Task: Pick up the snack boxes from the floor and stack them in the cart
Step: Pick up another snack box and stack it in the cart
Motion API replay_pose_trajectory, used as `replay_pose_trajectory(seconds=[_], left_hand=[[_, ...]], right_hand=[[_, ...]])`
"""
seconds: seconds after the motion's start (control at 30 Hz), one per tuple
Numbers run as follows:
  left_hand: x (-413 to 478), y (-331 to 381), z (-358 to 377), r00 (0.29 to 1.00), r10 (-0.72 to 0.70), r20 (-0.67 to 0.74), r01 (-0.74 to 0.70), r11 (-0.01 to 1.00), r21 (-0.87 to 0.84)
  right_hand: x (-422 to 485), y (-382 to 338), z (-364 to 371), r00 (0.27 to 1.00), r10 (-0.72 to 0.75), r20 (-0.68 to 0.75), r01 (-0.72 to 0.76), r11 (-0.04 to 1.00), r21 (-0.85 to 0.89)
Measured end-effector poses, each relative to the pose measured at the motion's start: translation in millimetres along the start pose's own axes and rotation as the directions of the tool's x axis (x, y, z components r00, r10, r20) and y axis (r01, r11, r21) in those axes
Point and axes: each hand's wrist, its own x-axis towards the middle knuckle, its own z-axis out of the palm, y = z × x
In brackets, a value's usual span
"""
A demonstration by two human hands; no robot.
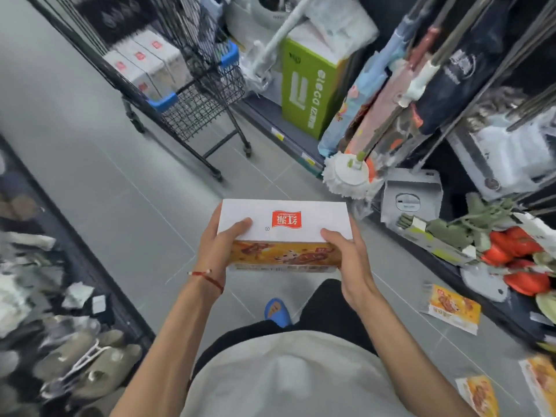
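Note:
I hold a white snack box with a red logo and an orange picture side in front of my chest, above the floor. My left hand grips its left end, thumb on top. My right hand grips its right end the same way. The black wire cart with blue corners stands ahead at the upper left, and three like boxes lie side by side in it. More orange snack boxes lie on the floor at the right: one by the shelf, two at the bottom right corner.
Grey tiled aisle floor runs between shelves. The right shelf holds a green carton, mops and packaged goods that jut into the aisle. The left low shelf holds slippers. My blue shoe shows below the box.

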Motion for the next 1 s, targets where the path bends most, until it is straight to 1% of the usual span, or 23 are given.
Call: replay_pose_trajectory(seconds=[0.17, 0.47, 0.6, 0.77, 0.9, 1.0], left_hand=[[36, 36, -59, 0.996, 0.028, -0.08, -0.034, 0.997, -0.068], [129, 104, -146, 0.963, -0.008, -0.268, -0.028, 0.991, -0.131], [169, 138, -187, 0.93, -0.059, -0.363, -0.018, 0.979, -0.204], [209, 170, -237, 0.891, -0.08, -0.447, -0.044, 0.964, -0.262], [245, 193, -281, 0.867, -0.125, -0.483, -0.056, 0.938, -0.343], [278, 211, -315, 0.885, -0.104, -0.454, -0.069, 0.934, -0.349]], right_hand=[[39, -27, 79, 0.996, -0.021, 0.091, 0.027, 0.997, -0.066], [130, -68, 223, 0.968, 0.03, 0.25, 0.005, 0.991, -0.137], [171, -87, 292, 0.944, 0.088, 0.317, -0.031, 0.983, -0.179], [214, -115, 374, 0.912, 0.091, 0.399, 0.012, 0.969, -0.249], [243, -128, 440, 0.899, 0.094, 0.427, 0.024, 0.965, -0.263], [261, -135, 488, 0.903, 0.094, 0.419, 0.022, 0.964, -0.264]])
